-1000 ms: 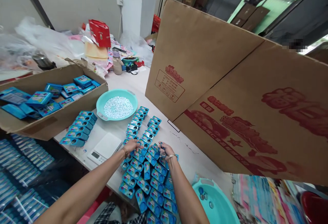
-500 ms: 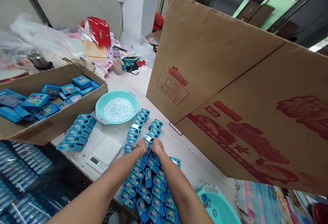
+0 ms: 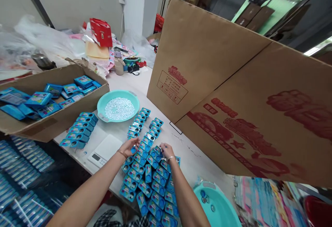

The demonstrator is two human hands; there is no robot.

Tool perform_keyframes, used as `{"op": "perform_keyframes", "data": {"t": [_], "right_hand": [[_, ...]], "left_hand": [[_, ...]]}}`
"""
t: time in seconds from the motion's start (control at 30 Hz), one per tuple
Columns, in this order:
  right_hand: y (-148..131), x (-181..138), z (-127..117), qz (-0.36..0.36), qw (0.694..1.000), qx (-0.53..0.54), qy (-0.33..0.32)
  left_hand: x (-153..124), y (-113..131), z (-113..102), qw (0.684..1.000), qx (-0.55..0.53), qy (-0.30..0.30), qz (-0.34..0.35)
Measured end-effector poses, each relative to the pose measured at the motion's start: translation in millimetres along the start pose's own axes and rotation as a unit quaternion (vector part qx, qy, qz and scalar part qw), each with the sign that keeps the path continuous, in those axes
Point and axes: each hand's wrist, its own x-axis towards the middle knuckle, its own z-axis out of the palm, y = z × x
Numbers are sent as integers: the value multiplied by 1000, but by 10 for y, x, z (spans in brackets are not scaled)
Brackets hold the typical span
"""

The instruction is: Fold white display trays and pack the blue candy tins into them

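Several small blue tins lie in rows on the white table in front of me. My left hand rests on the left side of the rows, fingers curled over one tin. My right hand sits at the right side of the rows, fingers pinched on a small thing I cannot make out. The two hands are about a hand's width apart.
A teal bowl of white pellets stands behind the rows. A white scale and a stack of blue tins lie to the left. A cardboard box of blue packs is far left. A large cardboard sheet leans at right. A teal basin sits near right.
My hands were close together at the far end of the rows half a second ago; they have drawn back toward me and apart.
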Motion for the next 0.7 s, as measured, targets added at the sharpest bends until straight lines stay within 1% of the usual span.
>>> {"op": "perform_keyframes", "data": {"t": [0.1,0.2,0.33,0.4,0.5,0.57,0.6,0.63,0.67,0.7], "right_hand": [[-26,-135,159,-19,997,-75,-23],[-81,-182,284,-34,986,-157,-43],[-84,-153,248,-64,968,-236,-61],[-83,-134,216,-81,960,-261,-68],[-106,-152,236,-103,951,-282,-69],[-127,-198,272,-109,950,-285,-63],[-136,-224,284,-109,951,-283,-60],[-144,-247,287,-109,953,-278,-56],[-152,-262,280,-109,956,-269,-52],[-164,-266,263,-108,959,-257,-46]], "left_hand": [[-221,-88,-132,987,-158,-6,-7],[-366,-260,-167,965,-262,-3,-12],[-476,-420,-268,931,-363,-22,-32],[-515,-426,-368,927,-373,-32,-25],[-537,-350,-542,952,-303,-33,16],[-514,-262,-644,976,-210,-25,51],[-488,-213,-683,987,-143,-15,71],[-452,-160,-712,995,-50,2,90],[-405,-105,-729,992,62,21,105],[-347,-48,-734,977,176,39,116]]}}
